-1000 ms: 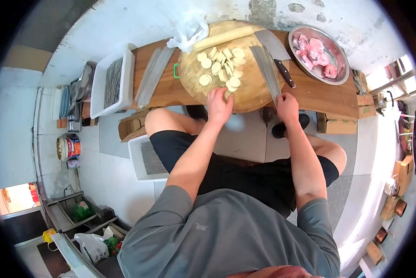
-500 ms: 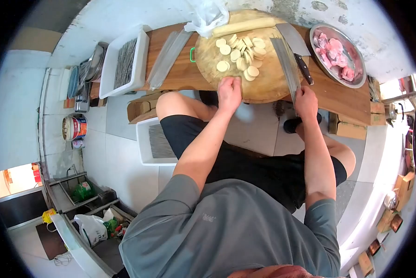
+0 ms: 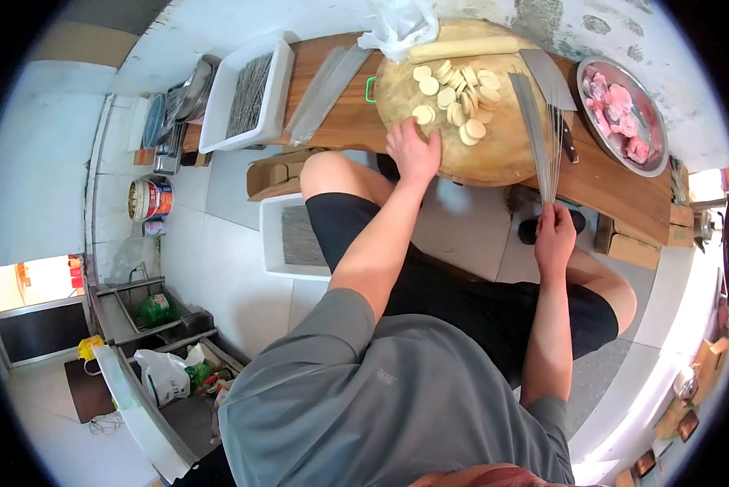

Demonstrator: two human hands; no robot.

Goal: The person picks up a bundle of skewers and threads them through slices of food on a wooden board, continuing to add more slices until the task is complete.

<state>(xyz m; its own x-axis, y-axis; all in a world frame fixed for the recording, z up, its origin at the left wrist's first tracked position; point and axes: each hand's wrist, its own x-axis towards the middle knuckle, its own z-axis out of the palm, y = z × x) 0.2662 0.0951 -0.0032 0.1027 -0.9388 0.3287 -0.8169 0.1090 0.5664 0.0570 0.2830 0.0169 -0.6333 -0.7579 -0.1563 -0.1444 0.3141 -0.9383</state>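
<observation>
My right hand (image 3: 556, 238) is closed around the lower ends of a bundle of thin metal skewers (image 3: 543, 154). Their far ends fan out over the right part of a round wooden chopping board (image 3: 502, 166), in front of the cleaver (image 3: 569, 143). At the board's near left edge is my left hand (image 3: 414, 154), fingers apart and nothing visible in it. Just beyond its fingertips lie a few pale round slices (image 3: 423, 114). More such slices (image 3: 467, 96) are heaped in the middle. A long pale roll (image 3: 465, 49) lies at the back of the board.
A metal bowl (image 3: 655, 166) of raw meat (image 3: 617, 109) stands on the right of the wooden table (image 3: 344, 130). To the left are clear plastic sleeves (image 3: 328, 93) and a white tub (image 3: 275, 105) of skewers. Another white tub (image 3: 272, 235) sits on the floor.
My left hand has gone from closed fingers to spread ones and moved left along the board's edge. My right hand has drawn back toward me with the skewers, which now fan apart.
</observation>
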